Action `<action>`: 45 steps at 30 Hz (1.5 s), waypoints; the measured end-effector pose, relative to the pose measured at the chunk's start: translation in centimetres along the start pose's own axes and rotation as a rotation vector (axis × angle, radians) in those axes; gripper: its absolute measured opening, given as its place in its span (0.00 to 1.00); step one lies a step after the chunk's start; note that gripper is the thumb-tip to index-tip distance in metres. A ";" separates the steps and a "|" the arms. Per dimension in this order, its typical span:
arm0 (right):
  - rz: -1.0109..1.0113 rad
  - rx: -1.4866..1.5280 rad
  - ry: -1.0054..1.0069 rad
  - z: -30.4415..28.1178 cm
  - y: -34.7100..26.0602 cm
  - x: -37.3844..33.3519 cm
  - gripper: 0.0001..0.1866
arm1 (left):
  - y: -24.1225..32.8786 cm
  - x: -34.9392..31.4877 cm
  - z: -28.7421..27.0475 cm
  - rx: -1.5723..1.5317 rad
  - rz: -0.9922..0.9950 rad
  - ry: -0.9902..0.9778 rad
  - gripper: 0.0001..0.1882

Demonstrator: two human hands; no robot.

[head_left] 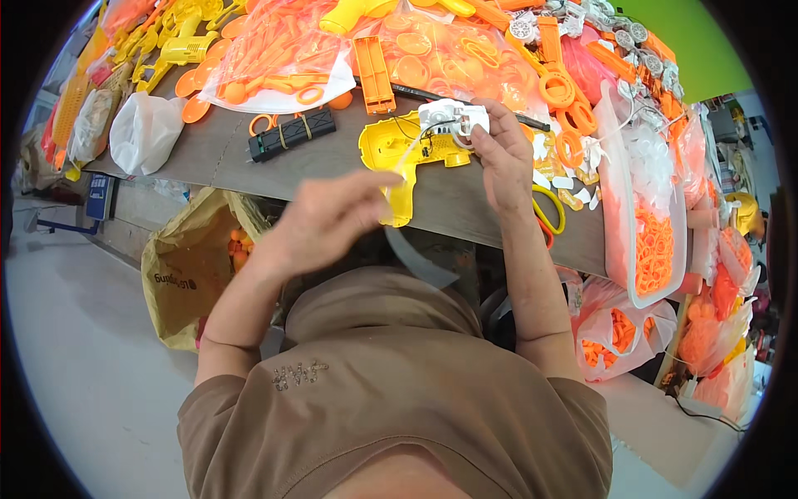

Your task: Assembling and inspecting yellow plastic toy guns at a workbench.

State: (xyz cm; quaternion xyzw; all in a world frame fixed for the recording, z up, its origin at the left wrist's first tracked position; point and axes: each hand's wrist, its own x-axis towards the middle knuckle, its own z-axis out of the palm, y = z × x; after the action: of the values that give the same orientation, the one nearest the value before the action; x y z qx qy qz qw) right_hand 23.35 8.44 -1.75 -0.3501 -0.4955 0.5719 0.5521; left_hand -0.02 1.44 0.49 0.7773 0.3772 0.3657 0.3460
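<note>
In my right hand, a white plastic motor unit with thin dark wires is pinched between thumb and fingers. It sits over a yellow gun-shaped housing half lying at the table's front edge. My left hand is blurred by motion, with its fingertips together on a pale, thin strip beside the housing. The strip curves down past the table edge toward my lap. Just beyond the housing lies an orange rectangular tray-like part.
A black bar-shaped tool lies left of the housing. Yellow-handled scissors rest to the right, beside a clear bin of orange rings. Bags of orange parts cover the back. A brown paper bag stands below the table's left front edge.
</note>
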 end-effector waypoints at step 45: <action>-0.012 -0.082 0.151 0.0 1.9 -4.1 0.19 | -1.8 5.7 -0.1 0.347 -0.145 -0.083 0.14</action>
State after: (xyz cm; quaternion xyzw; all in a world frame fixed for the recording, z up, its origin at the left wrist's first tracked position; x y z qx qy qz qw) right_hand 23.43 4.65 -4.18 -0.4116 -0.4777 0.5197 0.5764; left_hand 1.83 7.10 0.78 0.8104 0.4751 0.2370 0.2476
